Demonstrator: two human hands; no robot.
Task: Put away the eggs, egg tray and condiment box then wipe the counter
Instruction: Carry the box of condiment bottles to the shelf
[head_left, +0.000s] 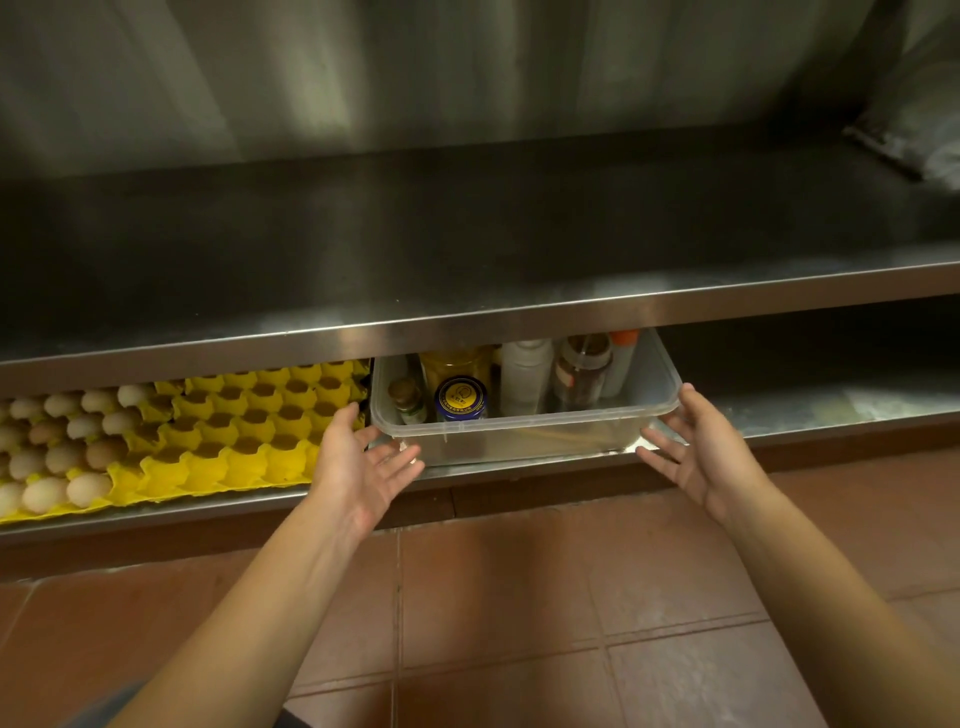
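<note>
Both grips wide, holding nothing: left hand (363, 462) and right hand (698, 447) flanking the clear condiment box (524, 426) of jars and bottles on the lower shelf (831, 410), beside the yellow egg tray (234, 431) part-filled with eggs (57, 441).

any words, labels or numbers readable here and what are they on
None can be read.
Blue-and-yellow jar lid in the clear condiment box: a printed ring of characters around a logo, too small and blurred to read.
Brown-capped jar: label blurred, unreadable.
White bottle: no print visible.
</note>
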